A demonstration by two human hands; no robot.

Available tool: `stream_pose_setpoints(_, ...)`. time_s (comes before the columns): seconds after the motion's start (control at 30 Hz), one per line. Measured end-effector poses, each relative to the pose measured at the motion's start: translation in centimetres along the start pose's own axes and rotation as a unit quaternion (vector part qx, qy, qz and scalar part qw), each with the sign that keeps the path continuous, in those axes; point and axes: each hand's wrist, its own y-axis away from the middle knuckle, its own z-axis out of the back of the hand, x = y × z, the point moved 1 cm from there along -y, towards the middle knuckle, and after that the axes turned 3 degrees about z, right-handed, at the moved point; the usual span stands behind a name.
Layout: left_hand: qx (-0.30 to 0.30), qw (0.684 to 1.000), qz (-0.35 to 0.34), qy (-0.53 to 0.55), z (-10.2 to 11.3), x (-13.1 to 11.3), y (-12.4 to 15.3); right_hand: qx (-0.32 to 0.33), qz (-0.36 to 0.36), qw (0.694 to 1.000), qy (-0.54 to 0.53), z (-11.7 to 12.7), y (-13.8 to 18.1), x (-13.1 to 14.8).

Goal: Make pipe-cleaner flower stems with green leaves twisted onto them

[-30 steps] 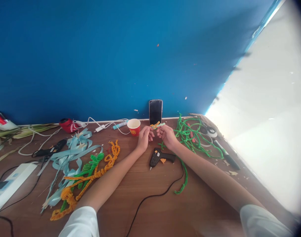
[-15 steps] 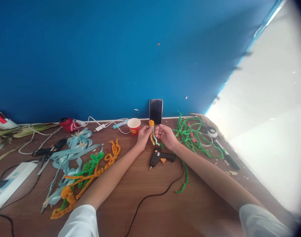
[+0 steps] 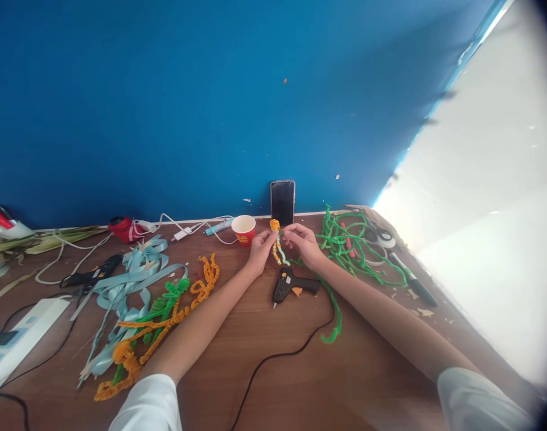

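A person's left hand (image 3: 260, 251) pinches a small twisted pipe-cleaner figure (image 3: 278, 246), orange at the top with orange and pale green strands trailing below, above a wooden table (image 3: 237, 377). The right hand (image 3: 304, 244) curls narrowly just beside it; whether it grips too cannot be made out. A black hot glue gun (image 3: 286, 285) lies below the hands, and a black cable (image 3: 273, 357) runs off the near edge of the frame. A red paper cup (image 3: 243, 231) and an upright smartphone (image 3: 283, 202) stand against a blue wall (image 3: 165, 108). Green pipe cleaners (image 3: 345, 251) tangle to the right; light blue ribbon (image 3: 133, 269) and orange pipe cleaners (image 3: 165, 317) sprawl to the left, near a white power strip (image 3: 21, 335). A glaring white surface (image 3: 480, 209) fills the right side, too bright to identify, and small items beyond the green tangle are hard to make out.
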Motion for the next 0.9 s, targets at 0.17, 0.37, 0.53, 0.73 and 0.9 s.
stream_pose_setpoints(0.17, -0.014, 1.000, -0.003, -0.006, 0.0, 0.0, 0.0, 0.017, 0.074, 0.991, 0.114, 0.8, -0.5, 0.2)
stream_pose_setpoints(0.37, -0.022, 1.000, 0.001, -0.008, -0.1, -0.1, 0.1, 0.033, 0.115, 0.974, 0.192, 1.2, -0.7, 0.5)
stream_pose_setpoints(0.53, -0.026, 1.000, 0.002, -0.010, -0.1, -0.1, 0.1, 0.043, 0.106, 0.971, 0.210, 1.4, -0.6, 0.9)
stream_pose_setpoints(0.73, -0.010, 1.000, 0.006, -0.010, -0.1, -0.3, 0.3, 0.118, 0.088, 0.958, 0.246, 2.1, -0.7, 2.4)
stream_pose_setpoints(0.9, 0.001, 1.000, 0.009, -0.008, -0.2, -0.2, 0.3, 0.155, 0.068, 0.954, 0.249, 2.5, -1.0, 3.1)
